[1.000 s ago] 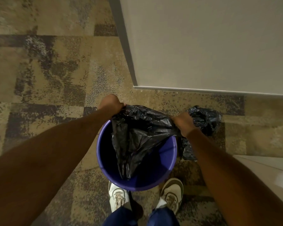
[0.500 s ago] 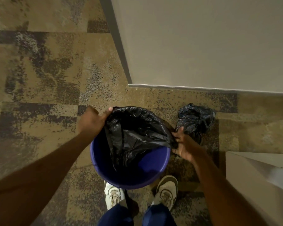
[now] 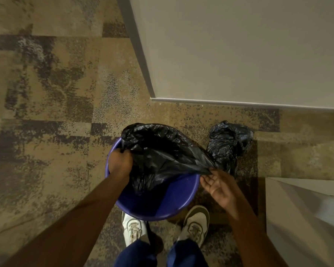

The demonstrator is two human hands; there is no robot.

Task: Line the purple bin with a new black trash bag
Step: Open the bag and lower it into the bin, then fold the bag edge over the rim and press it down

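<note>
The purple bin (image 3: 174, 207) stands on the carpet just ahead of my shoes. A black trash bag (image 3: 162, 151) hangs partly inside it, its far edge draped over the back rim. My left hand (image 3: 120, 164) grips the bag's edge at the bin's left rim, fingers closed. My right hand (image 3: 218, 184) is at the right rim, palm up, with its fingertips pinching a stretched corner of the bag. The near part of the rim is bare purple.
A second crumpled black bag (image 3: 229, 141) lies on the carpet right of the bin. A pale wall corner (image 3: 201, 74) rises just behind. A white box-like object (image 3: 301, 218) sits at the right. My two shoes (image 3: 133, 230) stand below the bin.
My left hand has moved from the far-left rim down into the bin's left side with the bag edge. My right hand has turned palm up and drawn the bag corner toward the right rim.
</note>
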